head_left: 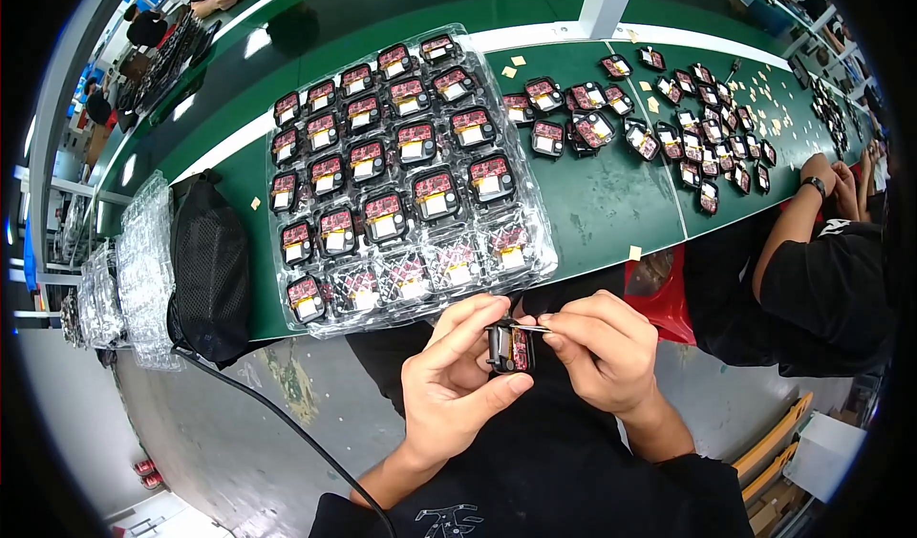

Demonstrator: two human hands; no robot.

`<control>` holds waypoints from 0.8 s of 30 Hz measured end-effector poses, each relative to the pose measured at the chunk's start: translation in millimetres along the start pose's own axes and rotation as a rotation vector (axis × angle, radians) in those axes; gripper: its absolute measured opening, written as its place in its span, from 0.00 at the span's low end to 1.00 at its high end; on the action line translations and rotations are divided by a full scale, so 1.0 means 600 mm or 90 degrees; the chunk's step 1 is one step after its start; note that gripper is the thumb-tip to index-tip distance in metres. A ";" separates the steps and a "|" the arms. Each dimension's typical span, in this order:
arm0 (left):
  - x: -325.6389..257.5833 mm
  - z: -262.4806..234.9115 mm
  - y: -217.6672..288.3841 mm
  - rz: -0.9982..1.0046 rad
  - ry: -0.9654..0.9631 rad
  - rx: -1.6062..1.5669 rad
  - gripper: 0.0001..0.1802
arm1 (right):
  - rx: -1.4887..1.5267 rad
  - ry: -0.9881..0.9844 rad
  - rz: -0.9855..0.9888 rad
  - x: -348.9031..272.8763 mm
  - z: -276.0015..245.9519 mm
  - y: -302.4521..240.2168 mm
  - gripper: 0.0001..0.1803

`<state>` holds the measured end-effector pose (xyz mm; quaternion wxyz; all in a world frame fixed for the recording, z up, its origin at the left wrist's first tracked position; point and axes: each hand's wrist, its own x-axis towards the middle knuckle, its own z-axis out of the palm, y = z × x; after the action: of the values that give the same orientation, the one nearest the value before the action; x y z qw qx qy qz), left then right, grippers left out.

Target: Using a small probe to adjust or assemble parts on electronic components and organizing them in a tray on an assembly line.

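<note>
Both forearms come up from the bottom, hands meeting in the middle over the lap. Left hand (pixel 457 380) curls in a grip, right hand (pixel 597 347) pinches with thumb and forefinger.

A single view looks down from the person's head through a wide fisheye lens, so straight edges bow toward the dark round rim. It faces forward and down over the near edge of the green counter (pixel 611 204), which curves from the far left to the far right. Close beneath the lens, low in the middle, are the person's own left hand (pixel 449 385) and right hand (pixel 597 347), forearms entering from the lower edge. The clear plastic tray (pixel 544 252) lies just beyond them. No second view shares the scene.
</note>
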<state>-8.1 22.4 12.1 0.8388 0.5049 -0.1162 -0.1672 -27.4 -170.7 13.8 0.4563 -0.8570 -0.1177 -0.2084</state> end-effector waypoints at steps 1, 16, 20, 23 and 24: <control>0.000 0.000 0.001 -0.008 0.002 0.012 0.38 | -0.001 0.000 0.000 -0.001 0.001 0.001 0.11; -0.010 -0.008 -0.011 -0.013 0.023 -0.028 0.36 | -0.176 0.014 -0.126 -0.012 0.013 0.004 0.16; -0.012 -0.010 -0.013 -0.029 0.044 -0.022 0.36 | -0.125 -0.007 -0.094 -0.006 0.015 0.003 0.15; -0.021 -0.015 -0.014 -0.028 0.064 -0.025 0.36 | 0.005 -0.052 -0.019 0.001 0.005 0.005 0.12; -0.025 -0.017 -0.010 -0.027 0.066 -0.025 0.36 | 0.116 -0.073 0.045 0.004 0.000 0.007 0.11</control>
<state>-19.1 34.0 2.1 0.8496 0.4988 -0.0588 -0.1610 -23.7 -172.9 11.6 0.5321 -0.8259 -0.1322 -0.1312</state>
